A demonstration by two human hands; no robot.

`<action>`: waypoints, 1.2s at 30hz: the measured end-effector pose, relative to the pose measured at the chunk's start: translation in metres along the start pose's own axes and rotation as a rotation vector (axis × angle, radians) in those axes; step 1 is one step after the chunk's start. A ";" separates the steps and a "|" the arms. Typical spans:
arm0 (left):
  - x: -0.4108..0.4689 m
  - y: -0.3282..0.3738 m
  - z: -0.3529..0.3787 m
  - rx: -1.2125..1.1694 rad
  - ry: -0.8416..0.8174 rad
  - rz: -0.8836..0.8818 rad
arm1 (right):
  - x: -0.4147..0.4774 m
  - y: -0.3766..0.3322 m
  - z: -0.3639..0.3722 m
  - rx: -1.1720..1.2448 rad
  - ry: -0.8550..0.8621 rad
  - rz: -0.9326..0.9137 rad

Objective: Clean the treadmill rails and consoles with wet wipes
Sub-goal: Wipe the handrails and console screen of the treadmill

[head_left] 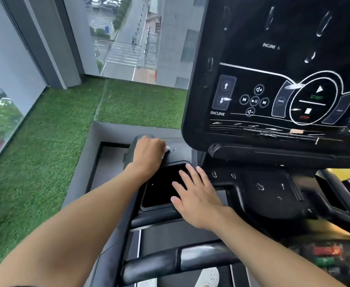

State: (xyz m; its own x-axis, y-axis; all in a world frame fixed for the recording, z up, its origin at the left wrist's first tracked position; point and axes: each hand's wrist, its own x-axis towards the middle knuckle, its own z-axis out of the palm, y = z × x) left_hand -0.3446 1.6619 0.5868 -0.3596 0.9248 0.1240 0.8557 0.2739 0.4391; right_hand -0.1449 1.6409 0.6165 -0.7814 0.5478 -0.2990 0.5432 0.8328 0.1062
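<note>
My left hand (pixel 147 153) grips a white wet wipe (pixel 167 149) and presses it on the dark grey top of the treadmill's left console arm (pixel 178 151), just beyond a black recessed tray (pixel 159 193). Only a small corner of the wipe shows past my fingers. My right hand (pixel 196 197) lies flat with spread fingers over the tray's right rim. The black console screen (pixel 273 96) rises at the upper right, with INCLINE, START and STOP markings. A dark handrail bar (pixel 180 262) crosses below my arms.
Green artificial turf (pixel 45 152) covers the floor to the left and ahead. Floor-to-ceiling windows (pixel 128 38) stand beyond it, with a grey frame post at the left. A white shoe (pixel 208 276) shows on the belt at the bottom. A blurred red and green panel (pixel 327 255) sits lower right.
</note>
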 end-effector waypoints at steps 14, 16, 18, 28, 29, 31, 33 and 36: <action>-0.008 -0.009 0.008 -0.195 -0.094 0.098 | -0.001 0.001 -0.003 -0.019 0.006 -0.030; -0.005 -0.006 0.011 -0.232 -0.106 0.034 | -0.003 0.000 -0.004 -0.029 -0.005 -0.043; -0.011 -0.004 0.010 -0.234 -0.134 0.072 | -0.004 -0.001 -0.007 -0.019 -0.015 -0.036; 0.001 -0.007 0.005 -0.050 -0.135 0.107 | -0.014 0.022 -0.015 0.056 -0.153 -0.156; -0.002 -0.008 0.005 -0.061 -0.136 0.132 | -0.014 0.021 -0.013 0.057 -0.140 -0.158; -0.004 -0.013 0.005 -0.056 -0.124 0.168 | -0.013 0.020 -0.011 0.065 -0.132 -0.154; 0.001 -0.012 0.003 -0.027 -0.092 0.134 | -0.012 0.020 -0.011 0.073 -0.130 -0.153; -0.001 -0.001 0.005 -0.021 -0.057 0.109 | -0.011 0.020 -0.010 0.077 -0.122 -0.147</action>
State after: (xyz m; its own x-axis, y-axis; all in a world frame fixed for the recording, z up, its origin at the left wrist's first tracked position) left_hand -0.3437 1.6624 0.5814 -0.2429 0.9624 0.1214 0.8802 0.1661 0.4446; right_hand -0.1286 1.6523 0.6312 -0.8134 0.4033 -0.4191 0.4517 0.8920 -0.0183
